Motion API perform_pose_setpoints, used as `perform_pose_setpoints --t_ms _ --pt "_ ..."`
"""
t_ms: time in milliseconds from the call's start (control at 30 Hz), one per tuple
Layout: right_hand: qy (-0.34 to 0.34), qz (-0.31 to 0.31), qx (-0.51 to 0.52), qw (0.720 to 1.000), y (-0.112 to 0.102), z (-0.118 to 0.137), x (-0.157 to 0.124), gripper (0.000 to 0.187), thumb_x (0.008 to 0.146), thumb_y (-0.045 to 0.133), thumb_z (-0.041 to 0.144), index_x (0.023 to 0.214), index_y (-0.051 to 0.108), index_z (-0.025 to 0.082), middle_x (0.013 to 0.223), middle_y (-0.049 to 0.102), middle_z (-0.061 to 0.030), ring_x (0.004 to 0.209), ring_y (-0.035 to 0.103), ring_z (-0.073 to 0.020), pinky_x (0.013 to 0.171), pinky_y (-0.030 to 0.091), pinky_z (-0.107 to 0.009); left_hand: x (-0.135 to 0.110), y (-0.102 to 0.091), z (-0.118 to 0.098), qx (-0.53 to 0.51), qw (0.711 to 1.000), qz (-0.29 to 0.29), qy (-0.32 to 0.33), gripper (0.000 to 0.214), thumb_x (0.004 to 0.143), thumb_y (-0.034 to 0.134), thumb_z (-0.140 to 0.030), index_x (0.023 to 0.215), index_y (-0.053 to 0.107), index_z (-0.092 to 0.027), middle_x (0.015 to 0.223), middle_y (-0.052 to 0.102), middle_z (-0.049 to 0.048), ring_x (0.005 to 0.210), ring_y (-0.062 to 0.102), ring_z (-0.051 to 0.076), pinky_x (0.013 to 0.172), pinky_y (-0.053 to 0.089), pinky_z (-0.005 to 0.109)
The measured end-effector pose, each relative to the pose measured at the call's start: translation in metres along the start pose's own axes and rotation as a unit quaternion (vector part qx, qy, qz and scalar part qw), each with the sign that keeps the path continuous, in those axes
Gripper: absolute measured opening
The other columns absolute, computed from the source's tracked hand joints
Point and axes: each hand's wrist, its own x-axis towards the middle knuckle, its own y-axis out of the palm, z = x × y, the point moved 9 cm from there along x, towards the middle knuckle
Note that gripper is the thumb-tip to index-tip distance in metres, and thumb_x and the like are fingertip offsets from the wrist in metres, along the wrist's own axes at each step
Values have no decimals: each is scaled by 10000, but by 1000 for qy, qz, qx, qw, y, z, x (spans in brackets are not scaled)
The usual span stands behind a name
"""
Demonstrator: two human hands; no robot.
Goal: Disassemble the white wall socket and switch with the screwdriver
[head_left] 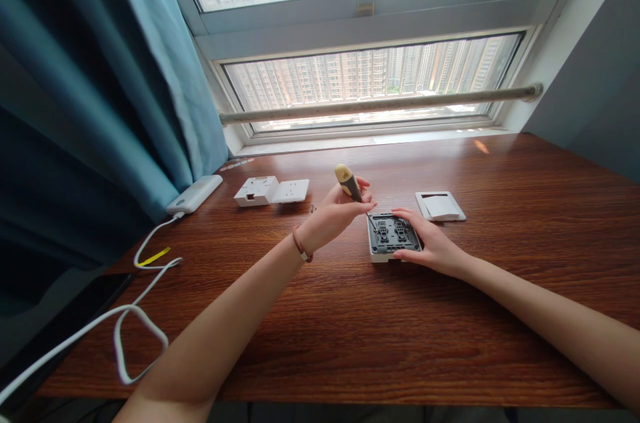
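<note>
A grey wall switch module [391, 237] lies face-up on the wooden table [350, 323], its inner parts showing. My left hand [336, 212] is closed around a screwdriver [349, 183] with a yellow and black handle; the shaft points down at the module's upper left corner. My right hand [430, 243] rests on the module's right side, thumb and fingers clamping its edges to the table.
A white switch cover plate [441, 206] lies right of the module. Two white socket parts [271, 191] sit further left. A white power bank [195, 193] with a looping white cable [135, 316] lies by the teal curtain [100, 89]. The window is behind.
</note>
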Motion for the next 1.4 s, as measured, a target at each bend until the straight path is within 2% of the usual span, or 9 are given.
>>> perform_pose_setpoints --t_ms 267,500,567,667,867,1000,1167,1300,1400 --pt "4 3 -5 1000 0 0 0 714 692 648 455 1292 340 220 1335 394 -112 1246 360 -270 1049 296 -434 -2 6 -15 195 978 48 61 230 746 604 -196 962 533 -158 863 607 56 872 571 167 831 423 335" --pt "2 2 -6 1000 0 1 0 704 695 647 455 1288 341 230 1324 403 -105 1239 369 -271 1037 313 -438 -12 4 -37 463 867 -79 167 184 619 732 -305 654 623 -161 720 604 35 666 530 148 662 411 292" --pt "2 2 -2 1000 0 2 1 705 693 649 453 1288 342 232 1323 404 -106 1235 374 -275 1032 319 -442 -12 5 -36 456 871 -83 166 181 629 723 -317 693 647 -166 759 610 39 639 510 133 626 406 279" --pt "2 3 1 1000 1 2 1 706 693 649 452 1289 341 233 1326 400 -107 1236 373 -274 1035 314 -443 -8 5 -25 389 913 -57 110 275 648 709 -305 888 649 -183 831 637 39 599 498 111 577 408 260" --pt "0 0 3 1000 0 0 0 706 689 645 460 1290 348 237 1320 406 -110 1236 374 -285 1027 319 -454 -7 9 -15 258 966 -5 10 400 684 671 -253 1052 544 -162 733 606 7 441 458 51 414 381 199" --pt "1 -1 -4 1000 0 -1 0 711 685 647 464 1288 349 233 1320 407 -114 1238 370 -291 1028 313 -461 -9 16 -17 205 977 51 -20 288 754 588 -242 1019 539 -140 930 599 67 622 612 108 591 501 248" --pt "3 3 -7 1000 1 1 1 709 692 645 458 1290 342 228 1329 399 -112 1244 364 -277 1039 308 -445 -9 11 -19 292 956 24 16 192 722 634 -277 848 600 -137 839 610 52 614 597 126 588 481 264" --pt "6 0 -4 1000 1 0 0 713 684 650 463 1288 347 234 1328 401 -111 1240 372 -279 1040 306 -450 -15 12 -33 453 877 -63 144 214 622 727 -327 660 609 -152 657 557 12 534 462 93 510 380 228" --pt "4 1 0 1000 1 0 1 715 682 652 463 1288 348 237 1330 398 -112 1239 372 -286 1034 311 -463 -17 21 -31 459 871 -53 165 219 649 708 -345 772 657 -171 788 601 36 552 455 89 531 379 231"
